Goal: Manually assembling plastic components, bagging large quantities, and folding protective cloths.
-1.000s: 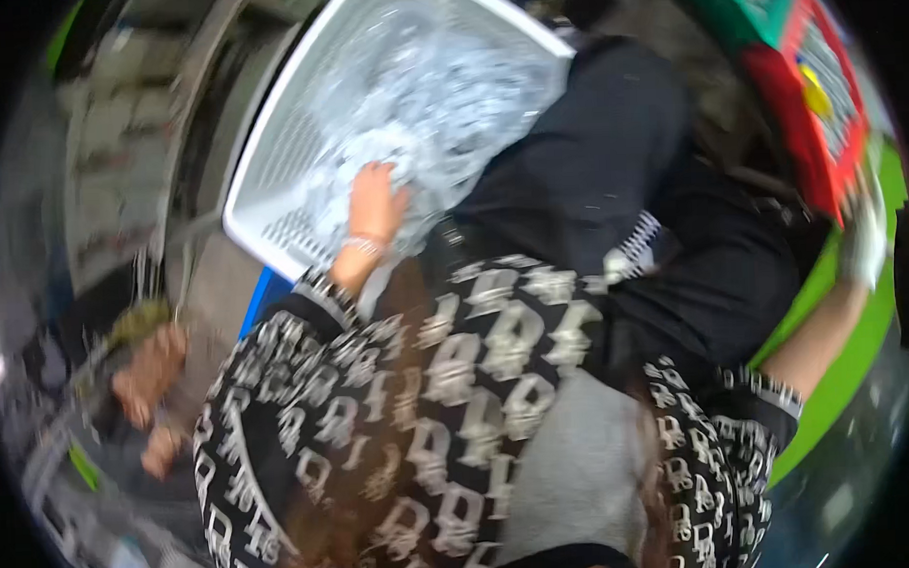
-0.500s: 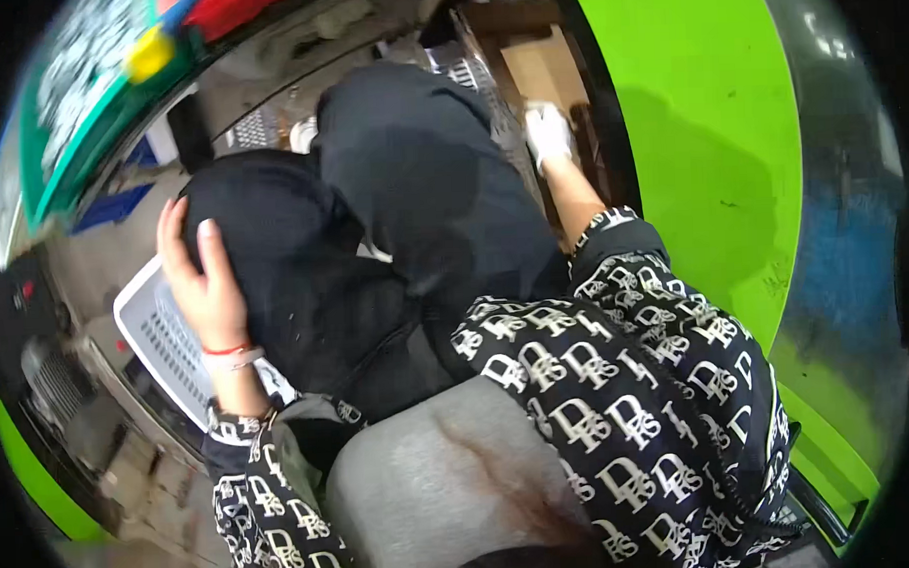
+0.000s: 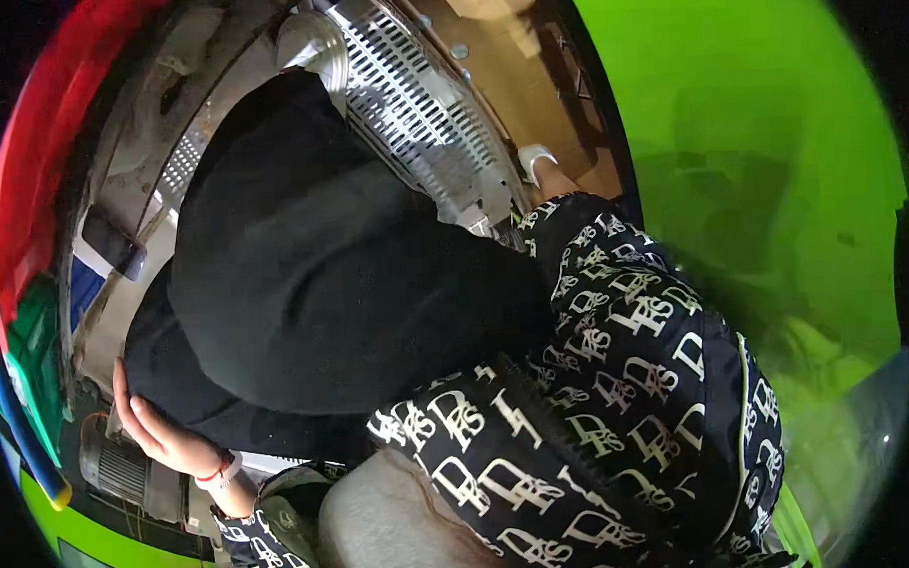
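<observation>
My bare left hand point(image 3: 167, 436) lies on the side of my dark-trousered leg point(image 3: 178, 394), fingers stretched out and nothing in them. A red cord and a pale band circle that wrist. Lower down on the right, my right hand point(image 3: 540, 164) wears a white glove and reaches into or beside a brown cardboard box point(image 3: 498, 82). Its fingers are mostly out of sight, so whether it holds anything cannot be made out. Between my legs and the box stands a light slotted plastic basket point(image 3: 408, 95), close to the gloved hand.
A bright green surface point(image 3: 728, 94) borders the box on the right. At far left are a red object point(image 3: 49, 128), a green container point(image 3: 36, 349) and a blue rod with a yellow tip point(image 3: 13, 400). A ribbed motor-like part point(image 3: 117, 461) sits below my left hand.
My view has swung and my body leans right. The right arm reaches deeper beside the box, and more of the slotted basket shows. My left hand stays on the leg.
</observation>
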`<action>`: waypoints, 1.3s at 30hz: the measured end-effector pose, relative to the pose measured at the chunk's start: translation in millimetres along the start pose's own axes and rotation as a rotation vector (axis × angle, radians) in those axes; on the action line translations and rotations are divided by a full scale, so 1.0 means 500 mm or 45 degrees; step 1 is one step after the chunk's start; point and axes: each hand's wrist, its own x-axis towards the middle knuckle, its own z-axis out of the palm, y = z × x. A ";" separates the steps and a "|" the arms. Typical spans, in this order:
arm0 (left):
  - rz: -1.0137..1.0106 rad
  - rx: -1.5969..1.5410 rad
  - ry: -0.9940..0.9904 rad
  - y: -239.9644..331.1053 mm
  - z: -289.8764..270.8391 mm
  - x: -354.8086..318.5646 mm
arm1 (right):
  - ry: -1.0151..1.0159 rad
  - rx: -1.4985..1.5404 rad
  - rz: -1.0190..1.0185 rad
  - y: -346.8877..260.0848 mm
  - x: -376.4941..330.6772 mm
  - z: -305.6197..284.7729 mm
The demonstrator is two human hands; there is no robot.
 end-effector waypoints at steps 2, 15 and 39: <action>0.172 0.215 -0.064 0.016 0.008 -0.010 | -0.067 0.277 0.102 -0.014 -0.006 0.027; 1.526 3.475 -0.321 -0.100 -0.081 0.051 | -0.211 0.437 0.601 -0.024 0.071 0.048; 1.493 3.426 -0.343 -0.094 -0.081 0.045 | 0.528 0.097 -0.436 -0.328 -0.030 -0.114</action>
